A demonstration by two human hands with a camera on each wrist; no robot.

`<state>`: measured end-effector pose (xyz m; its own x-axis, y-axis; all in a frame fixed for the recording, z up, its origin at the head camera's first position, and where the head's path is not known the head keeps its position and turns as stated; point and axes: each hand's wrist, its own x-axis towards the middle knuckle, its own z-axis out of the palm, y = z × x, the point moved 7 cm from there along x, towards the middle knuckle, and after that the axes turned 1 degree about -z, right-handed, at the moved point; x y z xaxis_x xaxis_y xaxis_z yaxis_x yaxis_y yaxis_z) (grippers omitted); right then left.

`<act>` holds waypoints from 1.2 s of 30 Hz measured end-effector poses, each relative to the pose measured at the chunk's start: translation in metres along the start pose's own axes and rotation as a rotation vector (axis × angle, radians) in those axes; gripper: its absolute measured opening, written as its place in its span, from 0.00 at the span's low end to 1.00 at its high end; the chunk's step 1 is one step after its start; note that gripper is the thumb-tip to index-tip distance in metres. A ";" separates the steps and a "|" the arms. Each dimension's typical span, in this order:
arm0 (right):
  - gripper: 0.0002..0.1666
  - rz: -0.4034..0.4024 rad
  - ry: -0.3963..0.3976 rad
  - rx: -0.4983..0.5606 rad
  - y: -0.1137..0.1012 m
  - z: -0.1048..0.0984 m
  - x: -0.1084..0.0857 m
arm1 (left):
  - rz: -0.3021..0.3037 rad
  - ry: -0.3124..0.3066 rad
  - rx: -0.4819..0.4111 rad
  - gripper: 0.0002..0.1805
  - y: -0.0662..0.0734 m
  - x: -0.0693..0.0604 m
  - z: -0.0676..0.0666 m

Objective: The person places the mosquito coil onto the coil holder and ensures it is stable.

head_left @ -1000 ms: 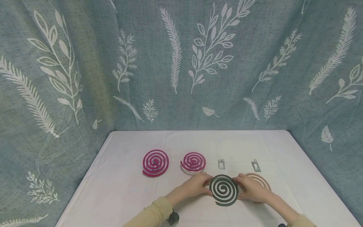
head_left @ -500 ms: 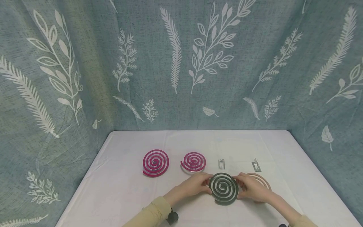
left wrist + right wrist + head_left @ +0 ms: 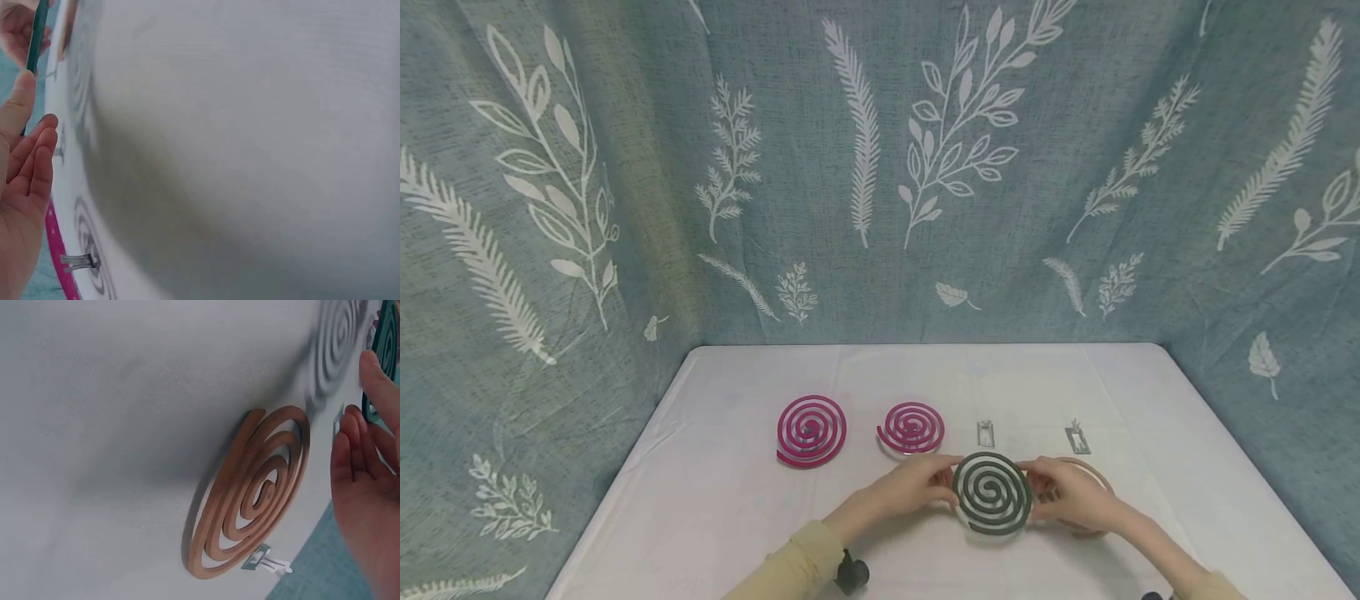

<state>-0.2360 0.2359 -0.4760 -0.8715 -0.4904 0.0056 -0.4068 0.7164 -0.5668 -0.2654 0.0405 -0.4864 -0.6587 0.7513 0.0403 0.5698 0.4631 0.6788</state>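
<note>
A dark green spiral coil (image 3: 992,493) is held raised above the white table by both hands. My left hand (image 3: 912,486) pinches its left edge between thumb and fingers, and my right hand (image 3: 1072,493) pinches its right edge. In the left wrist view the green coil (image 3: 38,34) shows edge-on beyond the left hand (image 3: 25,175). The right wrist view has the right hand (image 3: 369,450) at the green coil (image 3: 384,347), with a brown coil (image 3: 215,519) lying on the table below.
Two magenta coils, one at left (image 3: 812,432) and one nearer the middle (image 3: 912,428), sit raised on small stands. Two small metal stands, one (image 3: 986,434) behind the green coil and one (image 3: 1077,437) farther right, lie on the table (image 3: 715,500). A patterned curtain (image 3: 880,275) surrounds the table.
The green coil has risen slightly in the head view and its face has tilted, held by both hands. The coils and stands on the table have not moved.
</note>
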 end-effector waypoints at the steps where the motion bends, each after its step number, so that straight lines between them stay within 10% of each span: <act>1: 0.42 -0.005 0.001 0.014 -0.001 -0.001 0.000 | -0.002 0.001 -0.013 0.33 0.000 0.000 -0.001; 36: 0.43 -0.043 0.119 0.613 -0.018 -0.041 0.004 | 0.008 0.272 -0.351 0.33 0.028 -0.002 -0.055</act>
<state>-0.2433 0.2417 -0.4319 -0.8966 -0.4289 0.1103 -0.2415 0.2647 -0.9336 -0.2752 0.0256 -0.4271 -0.7869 0.5815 0.2066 0.4052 0.2344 0.8837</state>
